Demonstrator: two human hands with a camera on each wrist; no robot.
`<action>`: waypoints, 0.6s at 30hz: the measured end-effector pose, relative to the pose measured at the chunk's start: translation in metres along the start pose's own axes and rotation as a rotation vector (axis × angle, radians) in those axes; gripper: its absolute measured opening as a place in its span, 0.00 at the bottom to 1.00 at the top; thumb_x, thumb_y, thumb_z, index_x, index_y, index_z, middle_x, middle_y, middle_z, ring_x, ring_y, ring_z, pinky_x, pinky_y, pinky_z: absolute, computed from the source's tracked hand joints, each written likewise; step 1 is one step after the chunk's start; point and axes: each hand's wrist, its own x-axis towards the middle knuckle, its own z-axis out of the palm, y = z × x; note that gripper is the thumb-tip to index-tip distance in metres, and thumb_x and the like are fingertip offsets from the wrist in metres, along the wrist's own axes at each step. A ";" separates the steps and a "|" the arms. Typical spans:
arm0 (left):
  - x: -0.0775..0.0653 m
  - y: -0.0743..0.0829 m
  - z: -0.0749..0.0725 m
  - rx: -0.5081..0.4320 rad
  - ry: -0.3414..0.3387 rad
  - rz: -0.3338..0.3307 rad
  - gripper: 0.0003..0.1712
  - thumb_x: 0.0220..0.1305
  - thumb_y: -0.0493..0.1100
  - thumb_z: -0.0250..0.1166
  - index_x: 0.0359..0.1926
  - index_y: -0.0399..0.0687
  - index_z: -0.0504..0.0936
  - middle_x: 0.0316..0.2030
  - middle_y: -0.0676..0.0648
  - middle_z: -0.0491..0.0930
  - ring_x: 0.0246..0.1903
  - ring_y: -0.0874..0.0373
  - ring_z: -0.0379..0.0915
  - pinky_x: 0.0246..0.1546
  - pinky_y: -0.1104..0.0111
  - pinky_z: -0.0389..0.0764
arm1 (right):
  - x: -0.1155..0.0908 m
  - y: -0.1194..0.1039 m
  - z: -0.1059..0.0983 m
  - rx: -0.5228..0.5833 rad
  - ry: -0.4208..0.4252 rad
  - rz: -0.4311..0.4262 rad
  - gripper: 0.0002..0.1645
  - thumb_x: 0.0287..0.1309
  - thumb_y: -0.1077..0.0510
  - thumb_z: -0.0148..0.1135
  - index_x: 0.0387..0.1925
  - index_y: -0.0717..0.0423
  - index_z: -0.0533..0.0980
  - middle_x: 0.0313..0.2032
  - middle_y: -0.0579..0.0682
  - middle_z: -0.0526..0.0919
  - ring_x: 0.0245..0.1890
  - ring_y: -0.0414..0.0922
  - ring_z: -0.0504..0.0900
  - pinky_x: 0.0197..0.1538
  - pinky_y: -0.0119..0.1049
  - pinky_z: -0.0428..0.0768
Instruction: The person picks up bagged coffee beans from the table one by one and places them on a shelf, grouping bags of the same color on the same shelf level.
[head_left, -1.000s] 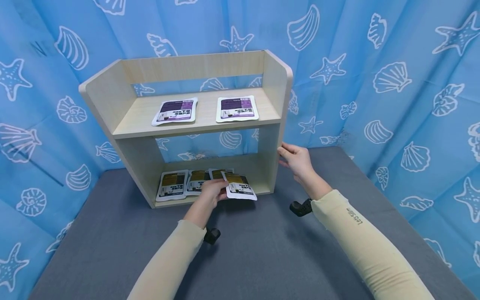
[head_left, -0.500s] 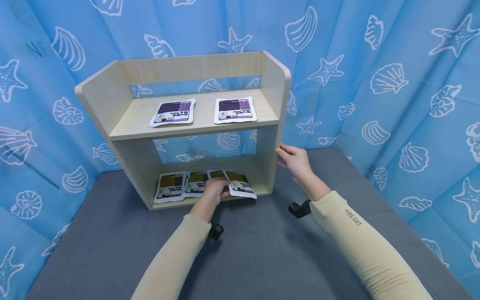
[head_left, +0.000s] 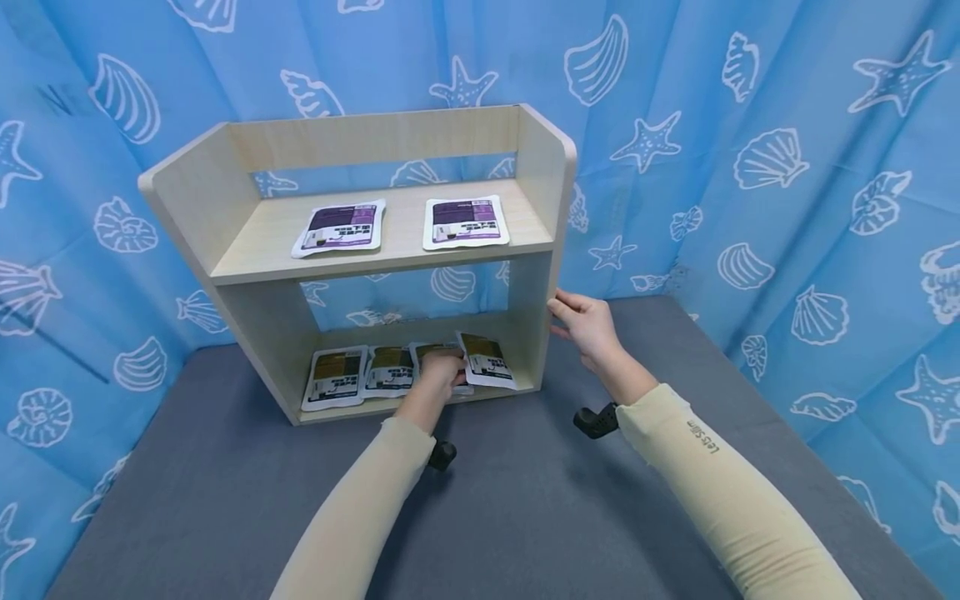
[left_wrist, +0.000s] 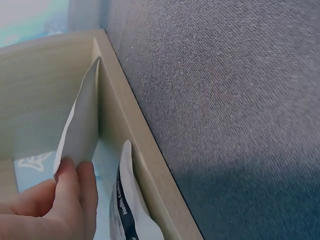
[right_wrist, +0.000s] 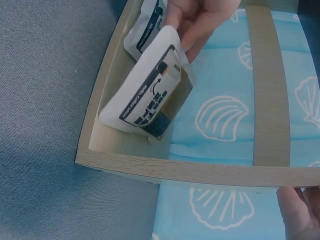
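Observation:
My left hand (head_left: 441, 375) pinches the left edge of a white pouch with a brown-gold label (head_left: 489, 362), at the right end of the lower shelf. That pouch (right_wrist: 150, 95) tilts, its lower end at the shelf's front lip in the right wrist view. From the left wrist view the pouch's plain back (left_wrist: 82, 125) shows, thumb and fingers on its edge. Several matching pouches (head_left: 336, 377) lean in a row to the left; my left hand partly covers the nearest. My right hand (head_left: 590, 332) holds the front edge of the wooden shelf unit's right side panel (head_left: 551, 275).
Two purple-labelled pouches (head_left: 341, 227) lie apart on the upper shelf board (head_left: 405, 250). The unit stands on a grey cloth-covered table (head_left: 510, 500). A blue curtain with white shells (head_left: 675, 100) hangs behind and at both sides.
My left hand has moved right and slightly inward, bringing its pouch back onto the lower shelf and more upright. The right hand keeps its hold on the panel. The view has shifted slightly.

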 end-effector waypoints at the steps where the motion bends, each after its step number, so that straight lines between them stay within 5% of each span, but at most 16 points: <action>1: 0.004 -0.005 -0.001 -0.011 -0.008 0.029 0.18 0.61 0.27 0.63 0.53 0.38 0.82 0.56 0.39 0.75 0.45 0.50 0.78 0.41 0.62 0.83 | 0.000 0.001 0.001 -0.002 0.001 -0.002 0.25 0.71 0.58 0.53 0.66 0.59 0.68 0.67 0.57 0.68 0.64 0.52 0.70 0.58 0.45 0.76; 4: 0.029 -0.022 -0.002 0.023 0.002 0.010 0.21 0.62 0.26 0.61 0.56 0.37 0.80 0.58 0.39 0.74 0.45 0.49 0.77 0.41 0.60 0.83 | 0.001 0.002 0.003 -0.006 0.000 -0.011 0.25 0.71 0.58 0.53 0.66 0.59 0.68 0.66 0.57 0.69 0.64 0.52 0.71 0.57 0.46 0.77; 8: 0.080 -0.059 -0.006 0.058 -0.001 0.010 0.25 0.63 0.26 0.56 0.62 0.38 0.74 0.63 0.38 0.67 0.46 0.48 0.75 0.35 0.60 0.83 | 0.001 0.003 0.005 -0.005 0.000 -0.012 0.24 0.71 0.57 0.53 0.66 0.58 0.69 0.66 0.57 0.69 0.63 0.52 0.71 0.57 0.46 0.77; 10: 0.080 -0.061 -0.006 0.048 -0.001 0.034 0.25 0.63 0.27 0.54 0.61 0.40 0.75 0.63 0.38 0.66 0.44 0.51 0.73 0.32 0.61 0.82 | 0.002 0.002 0.005 -0.006 0.000 -0.011 0.25 0.71 0.58 0.53 0.66 0.59 0.68 0.66 0.57 0.69 0.63 0.52 0.71 0.57 0.46 0.77; 12: 0.052 -0.044 -0.007 0.047 -0.019 0.063 0.18 0.65 0.30 0.53 0.55 0.36 0.77 0.60 0.37 0.66 0.38 0.54 0.70 0.33 0.60 0.81 | 0.002 0.002 0.005 -0.003 0.002 -0.007 0.24 0.71 0.58 0.53 0.66 0.59 0.68 0.66 0.57 0.69 0.63 0.52 0.71 0.57 0.45 0.77; 14: 0.003 -0.010 -0.004 0.055 -0.025 0.078 0.11 0.67 0.30 0.51 0.48 0.29 0.74 0.55 0.38 0.67 0.34 0.55 0.66 0.38 0.57 0.77 | 0.003 0.002 0.004 -0.006 0.002 -0.004 0.25 0.71 0.58 0.53 0.66 0.59 0.68 0.66 0.57 0.69 0.63 0.52 0.71 0.57 0.45 0.77; 16: -0.052 0.026 -0.002 0.072 -0.036 0.094 0.14 0.70 0.31 0.48 0.51 0.24 0.72 0.45 0.37 0.68 0.30 0.54 0.62 0.43 0.53 0.75 | 0.004 0.002 0.002 -0.008 0.002 -0.002 0.25 0.71 0.57 0.53 0.66 0.59 0.68 0.66 0.57 0.69 0.64 0.52 0.71 0.57 0.45 0.77; 18: -0.103 0.061 -0.003 0.091 -0.073 0.088 0.17 0.72 0.31 0.46 0.55 0.21 0.69 0.46 0.34 0.69 0.34 0.51 0.64 0.51 0.50 0.72 | 0.005 0.002 -0.001 -0.016 0.000 -0.001 0.26 0.71 0.57 0.53 0.67 0.58 0.68 0.67 0.57 0.68 0.64 0.51 0.71 0.57 0.44 0.77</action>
